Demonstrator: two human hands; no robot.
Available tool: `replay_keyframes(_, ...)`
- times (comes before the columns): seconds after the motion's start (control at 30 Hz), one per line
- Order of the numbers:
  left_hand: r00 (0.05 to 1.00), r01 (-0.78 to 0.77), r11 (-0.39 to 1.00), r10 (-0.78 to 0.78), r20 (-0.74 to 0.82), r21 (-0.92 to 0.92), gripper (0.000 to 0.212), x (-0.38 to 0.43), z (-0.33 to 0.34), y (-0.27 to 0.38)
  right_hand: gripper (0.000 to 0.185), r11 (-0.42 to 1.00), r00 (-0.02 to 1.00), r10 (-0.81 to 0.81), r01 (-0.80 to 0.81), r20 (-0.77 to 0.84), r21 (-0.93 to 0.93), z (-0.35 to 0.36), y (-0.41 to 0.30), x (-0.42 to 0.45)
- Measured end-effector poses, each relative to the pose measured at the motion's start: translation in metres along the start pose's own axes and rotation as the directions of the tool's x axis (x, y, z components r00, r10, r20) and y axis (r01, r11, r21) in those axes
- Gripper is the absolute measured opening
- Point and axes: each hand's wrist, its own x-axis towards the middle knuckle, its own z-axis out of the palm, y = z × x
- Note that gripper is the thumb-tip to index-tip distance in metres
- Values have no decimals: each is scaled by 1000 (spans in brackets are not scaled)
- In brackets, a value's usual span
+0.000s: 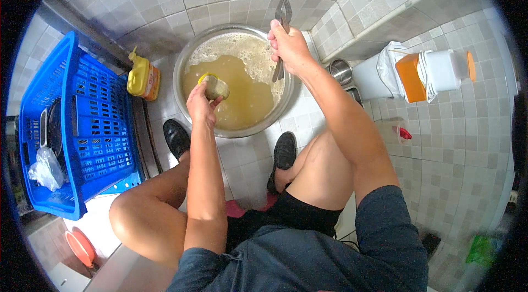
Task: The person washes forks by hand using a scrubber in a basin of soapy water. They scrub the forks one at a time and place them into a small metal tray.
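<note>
A large round metal basin (180, 104) stands on the tiled floor before me, holding cloudy yellowish water (241, 90) with foam along its far and right sides. My left hand (202, 104) grips a greyish scrubbing sponge (216, 88) over the water; a bit of yellow shows at its upper edge. Above the basin's right rim, my right hand (291, 48) is closed around several metal forks or spoons (284, 9). Their heads point away from me and their handle ends stick out below the fist. Fingers hide the middle of the bunch.
Left stands a blue plastic crate (103, 114) with a plastic bag (47, 168) inside. A yellow pump bottle (142, 77) sits between crate and basin. Right of the basin are a steel cup (340, 70) and white containers (441, 70). Tiled walls (247, 13) close off the back. An orange-red bowl (80, 248) lies lower left.
</note>
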Motion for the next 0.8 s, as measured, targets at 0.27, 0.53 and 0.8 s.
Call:
replay_keyframes(0.27,998,28,1000,-28,63,-7,28,1,-3,-5,16,959,961,183,-221,207,178,-18,-12,-5)
replay_keyframes(0.53,997,28,999,-29,71,23,28,-9,7,-6,24,988,967,154,-153,205,-21,-37,-23,-24)
replay_keyframes(0.8,996,28,999,-32,83,47,29,-23,17,-11,23,992,992,101,-95,72,-87,-62,-44,-45)
